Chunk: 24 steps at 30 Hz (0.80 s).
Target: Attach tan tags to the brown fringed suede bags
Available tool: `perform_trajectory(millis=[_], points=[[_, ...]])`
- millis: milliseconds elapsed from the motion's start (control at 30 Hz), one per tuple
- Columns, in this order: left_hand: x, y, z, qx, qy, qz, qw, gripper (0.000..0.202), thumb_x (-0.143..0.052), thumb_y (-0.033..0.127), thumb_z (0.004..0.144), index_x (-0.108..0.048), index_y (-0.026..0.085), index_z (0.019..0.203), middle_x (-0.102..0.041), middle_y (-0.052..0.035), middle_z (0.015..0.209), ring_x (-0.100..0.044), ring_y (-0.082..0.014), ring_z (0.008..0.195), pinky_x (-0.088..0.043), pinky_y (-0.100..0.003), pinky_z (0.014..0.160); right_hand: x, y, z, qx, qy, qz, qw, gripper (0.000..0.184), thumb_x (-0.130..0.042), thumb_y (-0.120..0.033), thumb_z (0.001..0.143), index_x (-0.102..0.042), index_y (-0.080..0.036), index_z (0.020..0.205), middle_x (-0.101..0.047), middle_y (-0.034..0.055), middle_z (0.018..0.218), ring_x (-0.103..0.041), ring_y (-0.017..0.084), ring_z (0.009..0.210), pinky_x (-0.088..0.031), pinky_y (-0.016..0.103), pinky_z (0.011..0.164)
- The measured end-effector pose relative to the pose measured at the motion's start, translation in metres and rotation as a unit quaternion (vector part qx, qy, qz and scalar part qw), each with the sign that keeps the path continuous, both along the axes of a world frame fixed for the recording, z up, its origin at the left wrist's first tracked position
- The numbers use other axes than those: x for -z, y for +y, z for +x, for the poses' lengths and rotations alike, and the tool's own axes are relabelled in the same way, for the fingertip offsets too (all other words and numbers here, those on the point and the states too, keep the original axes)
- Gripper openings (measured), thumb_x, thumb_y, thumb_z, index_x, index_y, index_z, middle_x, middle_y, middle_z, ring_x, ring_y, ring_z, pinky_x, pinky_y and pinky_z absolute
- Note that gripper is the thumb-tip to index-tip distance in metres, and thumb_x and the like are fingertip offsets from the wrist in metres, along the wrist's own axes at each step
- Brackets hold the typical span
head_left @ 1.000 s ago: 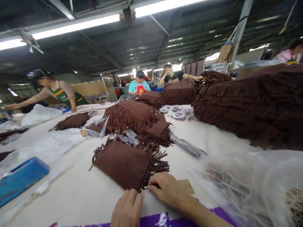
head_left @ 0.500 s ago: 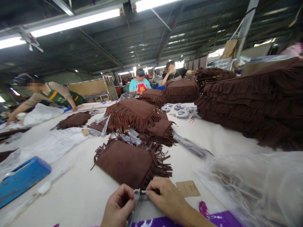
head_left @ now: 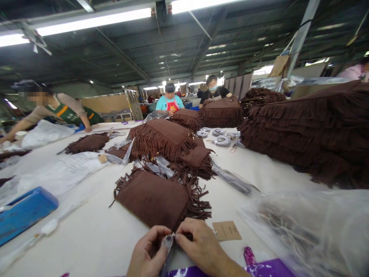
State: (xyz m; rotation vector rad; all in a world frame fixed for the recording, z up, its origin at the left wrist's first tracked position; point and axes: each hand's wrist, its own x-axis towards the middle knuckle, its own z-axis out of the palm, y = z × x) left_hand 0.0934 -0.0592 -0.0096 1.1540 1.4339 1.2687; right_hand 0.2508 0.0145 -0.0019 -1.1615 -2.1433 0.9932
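A brown fringed suede bag [head_left: 154, 198] lies flat on the table in front of me, one corner pointing at my hands. My left hand [head_left: 148, 252] is closed in a pinch on a plastic-wrapped strap [head_left: 167, 244], whose metal end shows at the fingertips. Fingertips nearly touching the left ones, my right hand [head_left: 201, 242] is pinched closed at the bag's near corner. What sits between its fingers is too small and hidden to name. A brown cardboard tag [head_left: 229, 231] rests just right of that hand, with a thin light loop at its edge.
More fringed bags [head_left: 164, 136] are heaped behind, with a tall stack [head_left: 305, 130] at right. Coiled grey straps [head_left: 221, 140] lie mid-table. A clear plastic bag [head_left: 317, 227] is at right front, a blue tape dispenser [head_left: 29, 213] at left. Several co-workers stand around the table.
Both hands have drawn closer together at the bag's corner, the strap's metal end now meeting the right fingertips. The tag has shifted slightly. A co-worker at the back has lowered a hand.
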Motion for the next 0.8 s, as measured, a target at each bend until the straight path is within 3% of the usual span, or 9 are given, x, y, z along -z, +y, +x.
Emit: perform_trajectory(millis=[267,433,567,700,800], points=[[0.001,-0.001,-0.003,0.007,0.014,0.020,1.000,0.031,-0.071,0.048,0.077,-0.065,0.018,0.085,-0.062,-0.0016,0.078,-0.055,-0.0183,0.076,-0.043,-0.025,0.068,0.005,0.002,0.005,0.014,0.004,0.023,1.000,0.019,-0.061,-0.005,0.073,-0.071,-0.018,0.063,-0.063,-0.0016,0.065,-0.058,0.013,0.066,-0.033,0.024,0.059],[-0.004,-0.002,-0.005,0.005,0.107,0.035,0.994,0.017,-0.058,0.033,0.078,-0.057,0.019,0.069,-0.054,0.0002,0.070,-0.051,-0.0173,0.071,-0.040,-0.024,0.066,0.010,0.002,0.006,0.010,0.025,0.034,0.999,0.018,-0.062,-0.007,0.074,-0.071,-0.017,0.063,-0.064,-0.0012,0.065,-0.058,0.013,0.064,-0.033,0.023,0.058],[-0.003,-0.001,-0.002,-0.008,0.162,0.019,0.987,0.010,-0.056,0.030,0.073,-0.053,0.020,0.070,-0.050,0.0026,0.066,-0.048,-0.0163,0.065,-0.037,-0.023,0.060,0.011,0.000,0.007,0.005,0.017,0.047,0.999,0.017,-0.063,-0.008,0.074,-0.072,-0.018,0.065,-0.066,-0.0005,0.067,-0.061,0.014,0.067,-0.035,0.024,0.061],[0.004,0.002,-0.002,-0.014,0.267,0.038,0.963,0.017,-0.057,0.024,0.073,-0.041,0.022,0.068,-0.043,0.0059,0.062,-0.043,-0.0138,0.059,-0.033,-0.023,0.056,0.011,-0.002,0.009,-0.020,0.016,0.049,0.999,0.019,-0.063,-0.007,0.075,-0.075,-0.020,0.068,-0.067,-0.0004,0.069,-0.061,0.014,0.067,-0.036,0.024,0.061],[0.004,0.003,-0.002,-0.013,0.298,0.059,0.953,0.009,-0.051,0.018,0.072,-0.043,0.023,0.072,-0.047,0.0051,0.065,-0.047,-0.0145,0.061,-0.036,-0.023,0.059,0.012,-0.002,0.010,-0.023,0.026,0.048,0.998,0.019,-0.062,-0.007,0.075,-0.076,-0.020,0.070,-0.068,-0.0001,0.070,-0.062,0.014,0.067,-0.036,0.024,0.061]])
